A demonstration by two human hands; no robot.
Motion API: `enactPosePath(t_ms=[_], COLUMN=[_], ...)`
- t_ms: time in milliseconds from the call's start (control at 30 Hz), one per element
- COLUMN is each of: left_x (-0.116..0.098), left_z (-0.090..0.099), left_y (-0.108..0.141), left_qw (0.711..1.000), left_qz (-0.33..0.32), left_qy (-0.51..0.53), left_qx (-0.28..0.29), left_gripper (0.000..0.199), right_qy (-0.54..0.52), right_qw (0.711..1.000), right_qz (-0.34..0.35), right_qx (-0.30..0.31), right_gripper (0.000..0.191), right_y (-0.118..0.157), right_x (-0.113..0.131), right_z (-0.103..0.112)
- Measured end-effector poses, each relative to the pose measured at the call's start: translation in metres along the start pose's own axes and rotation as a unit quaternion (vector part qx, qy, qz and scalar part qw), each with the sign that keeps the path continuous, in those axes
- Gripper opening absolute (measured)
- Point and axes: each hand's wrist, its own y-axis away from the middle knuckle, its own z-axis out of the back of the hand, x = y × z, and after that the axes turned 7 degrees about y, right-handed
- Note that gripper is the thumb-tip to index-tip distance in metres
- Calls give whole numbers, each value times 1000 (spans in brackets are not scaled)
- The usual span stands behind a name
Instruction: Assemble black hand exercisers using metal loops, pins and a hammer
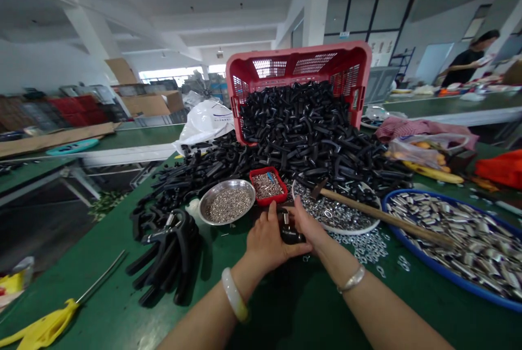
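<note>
My left hand [267, 244] and my right hand [308, 225] meet over the green bench, both gripping a black plastic handle piece [291, 236] with a metal coil spring [285, 218] standing from it. Just ahead lie a steel bowl of small metal parts [227, 203] and a small red tray of pins [268, 185]. A white plate of metal rings [336, 214] sits beyond my right hand, under a wooden-handled hammer [379, 215]. A large heap of black plastic handles [305, 132] spills from a tipped pink crate [297, 64]. Assembled spring-loaded black grips [167, 252] lie piled at left.
A blue tray of metal cylinders [448, 241] fills the right side, with loose rings [367, 247] beside it. Yellow-handled scissors [44, 328] lie at lower left. Bags and bananas [432, 172] sit at back right. A co-worker [465, 62] stands at a far bench.
</note>
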Motion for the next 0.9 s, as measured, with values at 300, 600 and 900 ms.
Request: enactPosePath(t_ms=[300,600,900], left_x=[8,20,37], left_z=[15,3,6], left_y=[-29,-43,-42], left_qw=[990,967,958], left_qz=[-122,-199,-240], left_qy=[-46,-92,-53], left_qx=[48,129,145], left_gripper=[93,99,99], right_qy=[357,679,698], right_qw=[926,730,711], right_qz=[112,83,78], right_qx=[-52,-4,23], right_gripper=[57,14,20], right_y=[-23,-139,-150], right_x=[20,42,37], right_z=[10,11,20])
